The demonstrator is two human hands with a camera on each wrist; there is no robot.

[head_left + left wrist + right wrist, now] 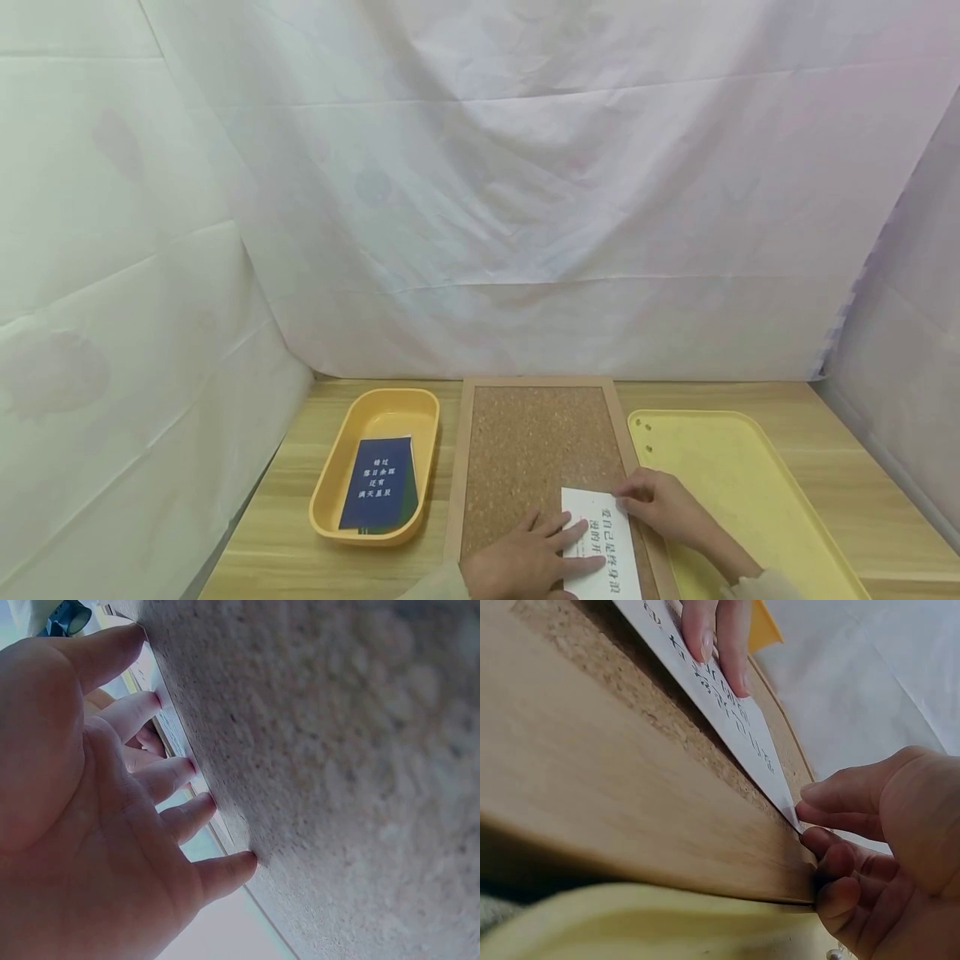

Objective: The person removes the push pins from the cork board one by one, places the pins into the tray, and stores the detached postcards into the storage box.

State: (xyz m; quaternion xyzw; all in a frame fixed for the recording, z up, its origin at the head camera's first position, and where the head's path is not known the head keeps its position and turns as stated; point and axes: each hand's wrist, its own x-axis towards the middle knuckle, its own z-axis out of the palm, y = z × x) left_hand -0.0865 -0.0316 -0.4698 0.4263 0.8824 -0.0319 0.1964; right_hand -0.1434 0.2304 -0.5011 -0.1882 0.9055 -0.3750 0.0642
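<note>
A white card [604, 527] with dark printed characters lies on the right part of a wood-framed cork board [540, 442]. My left hand [525, 560] presses it down with spread fingers, some fingertips on the card and, in the left wrist view, the little finger [232, 874] on the cork. At the card's far right corner is my right hand [671, 508]. Its thumb [832, 793] and index finger pinch that corner, while the other fingers curl at the board's frame [727, 859]. Whatever lies between the pinching fingertips besides the corner is hidden.
Left of the board stands a yellow-orange basin [397, 398] holding dark blue cards [377, 482] with white characters. A pale yellow tray [720, 475] sits against the board's right side, with several small metallic pieces [648, 449] in its far left corner. White cloth [480, 208] hangs around the table.
</note>
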